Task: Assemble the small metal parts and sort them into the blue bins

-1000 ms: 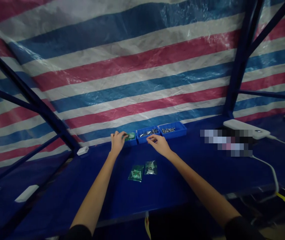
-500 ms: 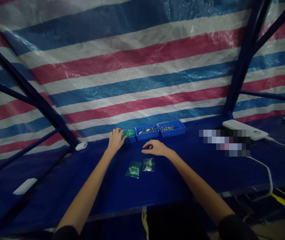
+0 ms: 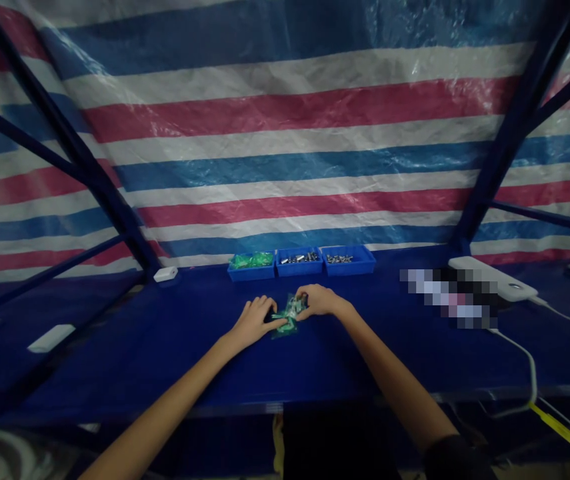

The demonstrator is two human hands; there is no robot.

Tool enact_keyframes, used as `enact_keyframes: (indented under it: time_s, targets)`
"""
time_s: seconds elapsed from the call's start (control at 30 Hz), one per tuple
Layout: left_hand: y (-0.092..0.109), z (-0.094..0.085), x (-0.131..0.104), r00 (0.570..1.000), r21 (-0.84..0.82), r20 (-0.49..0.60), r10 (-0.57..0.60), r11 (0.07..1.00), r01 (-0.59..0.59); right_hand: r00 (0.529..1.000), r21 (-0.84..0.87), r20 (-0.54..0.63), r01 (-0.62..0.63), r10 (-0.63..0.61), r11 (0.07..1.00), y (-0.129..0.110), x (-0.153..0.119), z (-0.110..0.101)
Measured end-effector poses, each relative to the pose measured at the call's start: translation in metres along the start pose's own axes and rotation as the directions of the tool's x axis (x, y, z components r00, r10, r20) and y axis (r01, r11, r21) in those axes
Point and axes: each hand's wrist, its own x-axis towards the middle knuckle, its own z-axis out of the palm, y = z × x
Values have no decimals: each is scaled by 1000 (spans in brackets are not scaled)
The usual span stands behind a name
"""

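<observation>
Two small see-through plastic packets lie close together on the blue table, partly covered by my fingers. My left hand [image 3: 255,321] is at the nearer, greenish packet [image 3: 285,328], its thumb across the packet and its fingers curled at the left edge. My right hand [image 3: 319,301] pinches the other packet [image 3: 294,306], which has whitish and metallic pieces inside. Behind my hands stand a blue bin of green packets [image 3: 252,261], a bin of metal parts [image 3: 299,267] and another bin of small metal parts [image 3: 349,268].
On the right lie a long white device [image 3: 492,277] with a cable and a pixelated patch. A small white block [image 3: 165,274] sits at the back left, and another white box [image 3: 51,339] further left. Blue frame posts and a striped sheet [image 3: 305,207] bound the back.
My left hand has come away from the bin of green packets, toward me, onto the greenish packet. My right hand has lowered and closed on the other packet. The camera view has shifted slightly.
</observation>
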Motion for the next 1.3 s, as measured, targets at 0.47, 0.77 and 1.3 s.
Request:
enact_keyframes:
  time_s: [0.47, 0.77, 1.3]
  targets:
    - [-1, 11, 44, 901, -467, -428, -70, 870, -154, 920, 491, -388, 256, -54, 833, -14, 13, -4]
    - [20, 1, 33, 858, -651, -459, -232, 744, -148, 927, 659, -373, 243, 29, 712, -31, 9, -3]
    - [3, 3, 25, 827, -213, -562, -19, 969, -123, 803, 265, -533, 457, -266, 849, -32, 6, 7]
